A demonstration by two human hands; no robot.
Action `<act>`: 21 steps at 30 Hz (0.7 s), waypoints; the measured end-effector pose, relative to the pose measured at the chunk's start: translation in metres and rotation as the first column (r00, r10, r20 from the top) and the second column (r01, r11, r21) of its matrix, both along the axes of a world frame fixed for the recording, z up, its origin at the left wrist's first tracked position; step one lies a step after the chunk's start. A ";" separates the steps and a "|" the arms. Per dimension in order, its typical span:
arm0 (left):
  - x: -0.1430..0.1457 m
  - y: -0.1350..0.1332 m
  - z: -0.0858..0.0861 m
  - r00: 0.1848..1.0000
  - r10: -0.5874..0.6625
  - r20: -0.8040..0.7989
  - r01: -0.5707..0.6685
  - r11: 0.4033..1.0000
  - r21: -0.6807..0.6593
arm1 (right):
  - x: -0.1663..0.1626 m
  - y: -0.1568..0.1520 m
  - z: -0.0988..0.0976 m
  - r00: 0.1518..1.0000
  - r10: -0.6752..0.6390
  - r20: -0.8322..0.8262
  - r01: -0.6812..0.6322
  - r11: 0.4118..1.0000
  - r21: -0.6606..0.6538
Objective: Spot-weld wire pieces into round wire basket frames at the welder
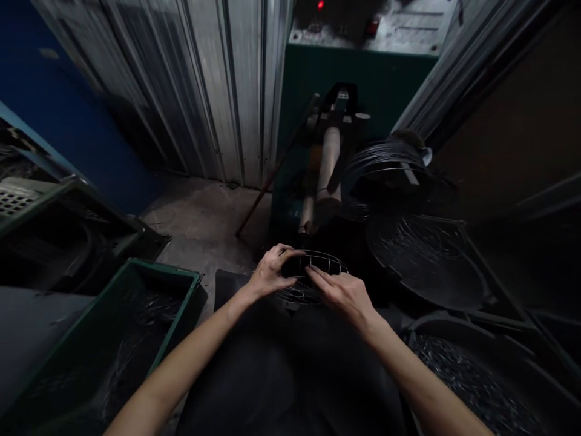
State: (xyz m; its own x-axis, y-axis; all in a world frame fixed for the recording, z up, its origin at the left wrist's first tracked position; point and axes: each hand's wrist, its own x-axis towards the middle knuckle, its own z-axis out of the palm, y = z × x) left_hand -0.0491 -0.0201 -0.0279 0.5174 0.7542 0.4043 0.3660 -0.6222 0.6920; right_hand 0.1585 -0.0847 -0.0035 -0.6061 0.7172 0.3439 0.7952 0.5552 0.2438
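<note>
A round wire grille (318,272), like a small fan guard, sits in front of me at the centre of the head view. My left hand (270,270) is curled round its left rim, fingers closed on the wire. My right hand (341,293) lies on the grille's right side with fingers stretched forward and pressed onto the wires. Just beyond the grille stands a green machine (358,79) with a long cylindrical arm (327,163) pointing toward me. The grille's near edge is partly hidden by my hands.
A green plastic crate (136,327) with dark wire pieces stands at my left. Stacked wire grilles (390,163) and a dark round tray (426,260) lie to the right, another tray of wire bits (472,381) at lower right. Corrugated metal wall (204,85) behind; bare concrete floor (204,224).
</note>
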 end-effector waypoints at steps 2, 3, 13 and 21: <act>0.000 0.002 -0.003 1.000 0.001 0.023 -0.001 1.000 -0.001 | -0.002 0.004 -0.001 0.999 0.041 0.007 -0.041 0.994 0.096; 0.000 0.004 -0.004 0.999 0.002 0.035 -0.002 1.000 -0.001 | -0.002 0.006 -0.002 0.999 0.052 0.009 -0.052 0.989 0.138; 0.003 0.015 -0.008 0.997 0.043 0.069 -0.046 0.998 0.048 | -0.003 0.011 -0.003 1.000 0.006 0.019 -0.011 0.968 0.249; 0.009 0.031 -0.010 0.992 0.018 0.121 -0.029 0.996 0.086 | 0.004 0.024 -0.003 0.999 0.021 0.028 -0.028 0.960 0.280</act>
